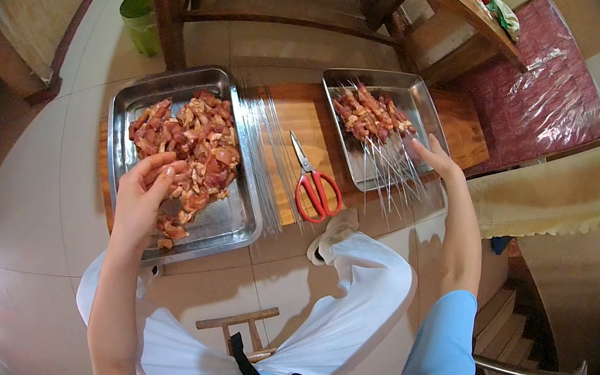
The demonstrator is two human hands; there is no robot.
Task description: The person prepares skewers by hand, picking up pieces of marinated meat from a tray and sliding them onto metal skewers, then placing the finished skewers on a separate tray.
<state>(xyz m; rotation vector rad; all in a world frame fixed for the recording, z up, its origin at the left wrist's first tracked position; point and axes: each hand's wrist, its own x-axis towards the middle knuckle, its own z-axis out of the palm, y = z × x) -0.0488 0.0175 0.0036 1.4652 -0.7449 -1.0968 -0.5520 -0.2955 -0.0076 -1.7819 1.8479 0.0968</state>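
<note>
My left hand [143, 191] is over a large stainless-steel tray [222, 229] of raw meat pieces [201, 133]. Its thumb and fingers are bent close together, and whether a piece of meat is between them is unclear. At the right, my right hand [435, 156] hangs by the near right rim of a smaller steel tray [342, 156], fingers apart and holding nothing. In that tray lies a pile of meat threaded on skewers [373, 114]. Their bare metal ends [391, 171] point towards me and stick out past the rim.
Bare metal skewers [267, 154] lie on the wooden bench [310, 117] between the trays, beside red-handled scissors [317, 190]. Beyond are a wooden table [159, 1] and a green bin [142, 21]. Stairs [510, 332] with a metal rail [533, 373] lie at lower right.
</note>
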